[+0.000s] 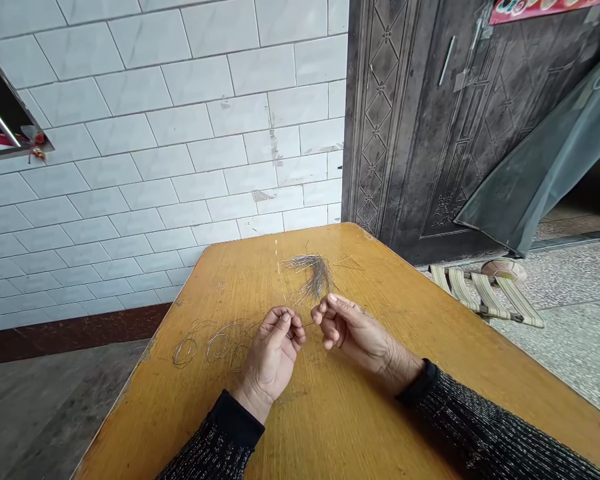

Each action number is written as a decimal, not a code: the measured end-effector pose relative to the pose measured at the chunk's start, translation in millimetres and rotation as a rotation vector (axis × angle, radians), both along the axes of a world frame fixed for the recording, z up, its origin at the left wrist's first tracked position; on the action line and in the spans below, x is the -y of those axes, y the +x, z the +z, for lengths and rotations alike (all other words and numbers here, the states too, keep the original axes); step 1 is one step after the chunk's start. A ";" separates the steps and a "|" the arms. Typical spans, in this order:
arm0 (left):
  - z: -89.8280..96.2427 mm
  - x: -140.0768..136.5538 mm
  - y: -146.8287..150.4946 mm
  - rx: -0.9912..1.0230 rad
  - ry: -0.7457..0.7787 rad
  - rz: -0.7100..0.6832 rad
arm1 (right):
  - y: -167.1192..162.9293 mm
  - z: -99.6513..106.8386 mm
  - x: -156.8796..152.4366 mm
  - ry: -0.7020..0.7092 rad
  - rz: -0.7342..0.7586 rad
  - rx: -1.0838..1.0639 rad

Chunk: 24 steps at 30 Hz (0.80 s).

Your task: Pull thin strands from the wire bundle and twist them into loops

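My left hand [275, 357] is closed in a pinch, thumb against forefinger, on a thin wire [309, 325]. A short stretch of that wire shows in the gap between my hands, above the table. To the right, my right hand [363, 337] has its fingers curled and thumb pressed near the forefinger at the wire's other end; the exact grip is hard to see. Just beyond my hands lies a bent bundle of thin grey wires [316, 272]. Several wire loops rest left of my left hand, among them one loop [185, 350] and another loop [219, 346].
The yellow wooden table [320, 427] narrows toward a white tiled wall [205, 133]. A dark carved door [430, 133] and a hanging grey curtain [550, 153] stand at the right. A low strapped stool [485, 293] and a ball [505, 269] are on the floor beside the table.
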<state>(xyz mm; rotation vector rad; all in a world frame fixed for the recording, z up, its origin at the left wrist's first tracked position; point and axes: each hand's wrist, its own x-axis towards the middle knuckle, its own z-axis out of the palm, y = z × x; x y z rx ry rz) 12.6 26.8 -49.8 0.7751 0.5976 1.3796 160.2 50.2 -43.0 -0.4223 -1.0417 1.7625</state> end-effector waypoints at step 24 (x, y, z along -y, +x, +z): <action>-1.3 0.9 -1.0 -0.501 0.098 0.136 | 12.3 -5.5 0.6 0.916 -0.529 0.943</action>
